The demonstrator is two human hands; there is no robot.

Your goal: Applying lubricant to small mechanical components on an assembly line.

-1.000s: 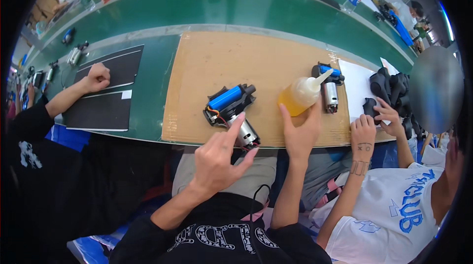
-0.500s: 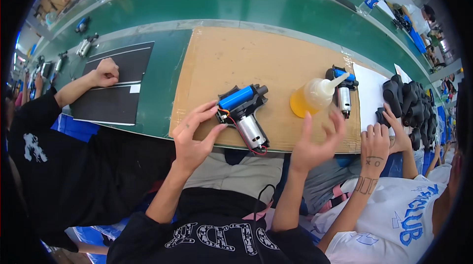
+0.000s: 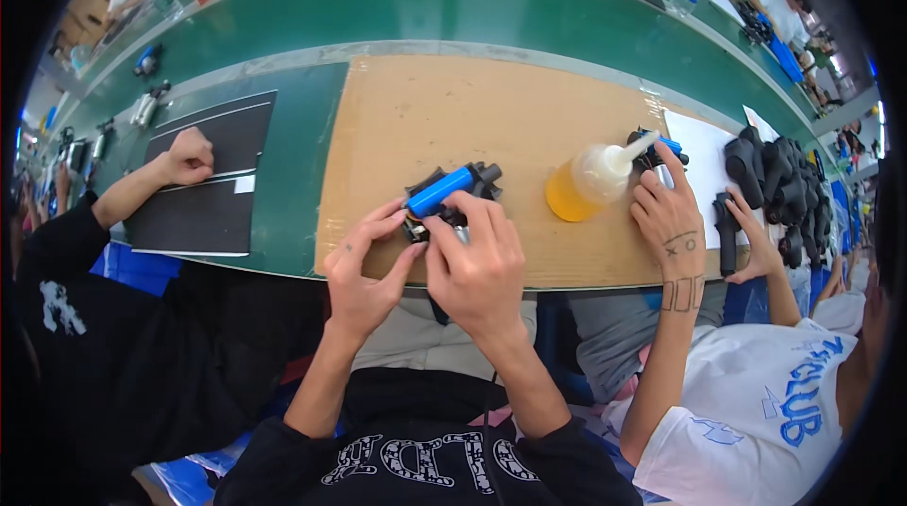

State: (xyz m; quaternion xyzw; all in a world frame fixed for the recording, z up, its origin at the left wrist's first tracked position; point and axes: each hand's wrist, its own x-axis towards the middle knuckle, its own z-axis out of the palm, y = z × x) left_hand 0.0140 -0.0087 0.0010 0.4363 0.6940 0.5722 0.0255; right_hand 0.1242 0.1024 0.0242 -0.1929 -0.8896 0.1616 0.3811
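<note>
On the cardboard sheet in front of me sits a motor assembly with a black housing and a blue cylinder (image 3: 442, 191). My left hand (image 3: 367, 265) pinches its left end between thumb and fingers. Over its near side bends my right hand (image 3: 480, 265), thumb and fingers closed around the lower part near the wires. My right hand hides most of the silver motor. What exactly the right fingertips grip is hard to make out.
Right of the assembly stands a squeeze bottle of yellow liquid (image 3: 584, 187) on the cardboard (image 3: 425, 109). A co-worker's hand (image 3: 669, 213) touches a second motor assembly (image 3: 673, 149); their other hand holds a black part (image 3: 726, 234). Black housings (image 3: 779, 171) are piled beyond. Left lies a black mat (image 3: 203, 213).
My right hand has come left from beside the bottle onto the assembly, and my left hand has closed in on it. The co-worker's hand has reached to the second assembly.
</note>
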